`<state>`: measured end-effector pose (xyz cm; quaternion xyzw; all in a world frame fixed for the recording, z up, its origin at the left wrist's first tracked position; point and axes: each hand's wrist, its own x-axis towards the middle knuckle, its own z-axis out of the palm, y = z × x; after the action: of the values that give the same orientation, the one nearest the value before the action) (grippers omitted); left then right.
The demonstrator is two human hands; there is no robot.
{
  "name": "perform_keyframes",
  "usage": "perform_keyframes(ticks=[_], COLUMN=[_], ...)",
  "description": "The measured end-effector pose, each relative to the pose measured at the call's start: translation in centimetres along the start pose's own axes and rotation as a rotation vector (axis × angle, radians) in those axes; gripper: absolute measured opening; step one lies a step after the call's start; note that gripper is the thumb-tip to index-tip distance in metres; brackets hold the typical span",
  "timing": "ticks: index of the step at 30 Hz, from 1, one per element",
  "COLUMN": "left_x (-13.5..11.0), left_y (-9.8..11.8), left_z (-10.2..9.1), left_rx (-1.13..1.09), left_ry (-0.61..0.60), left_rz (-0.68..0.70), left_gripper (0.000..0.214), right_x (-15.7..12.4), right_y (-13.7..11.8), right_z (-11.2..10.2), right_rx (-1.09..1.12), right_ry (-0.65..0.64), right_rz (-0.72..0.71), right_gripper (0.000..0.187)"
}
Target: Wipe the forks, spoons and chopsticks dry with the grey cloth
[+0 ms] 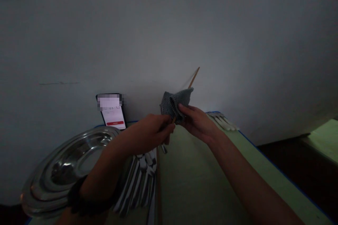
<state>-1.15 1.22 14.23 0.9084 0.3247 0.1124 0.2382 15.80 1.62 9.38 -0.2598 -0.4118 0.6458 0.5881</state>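
Mid-wipe: left hand (150, 130) pinches wooden chopstick (194, 76) — right hand (196, 123) grips grey cloth (175, 102) wrapped around it, above the cutlery (142, 179).

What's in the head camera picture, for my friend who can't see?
Two bare hands meet over a green table: the left hand pinches a thin wooden stick and the right hand wraps a grey cloth around it. A steel tray, a row of cutlery and a lit phone sit to the left.
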Motion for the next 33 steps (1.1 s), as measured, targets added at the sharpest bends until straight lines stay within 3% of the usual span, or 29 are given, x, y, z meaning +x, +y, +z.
perform_keyframes(ticks=[4,8,12,23,33], left_x=[-1.3,-1.8,-1.0,0.4,0.1], left_y=[1.5,1.9,0.5,-2.2,-2.2], left_z=[-0.9,-1.3,-1.0,-0.4,-0.7], left_rx=[-0.082,-0.102,-0.169,-0.11,-0.058], left_ry=[-0.232,-0.298,-0.279,-0.105,-0.119], left_rz=[-0.044,-0.058,-0.048,-0.049,-0.078], left_gripper=[0.028,0.028,0.032,0.03,0.031], right_x=[-0.5,-0.9,-0.8,0.1,0.0], right_y=[-0.3,-0.6,-0.6,1.5,1.6], right_z=[0.1,-0.3,-0.6,0.3,0.3], right_rx=[-0.035,-0.05,-0.07,-0.146,-0.105], right_ry=[-0.08,-0.179,-0.191,0.039,-0.041], right_rz=[0.099,0.134,0.126,0.041,0.066], right_gripper=[0.018,0.021,0.027,0.026,0.025])
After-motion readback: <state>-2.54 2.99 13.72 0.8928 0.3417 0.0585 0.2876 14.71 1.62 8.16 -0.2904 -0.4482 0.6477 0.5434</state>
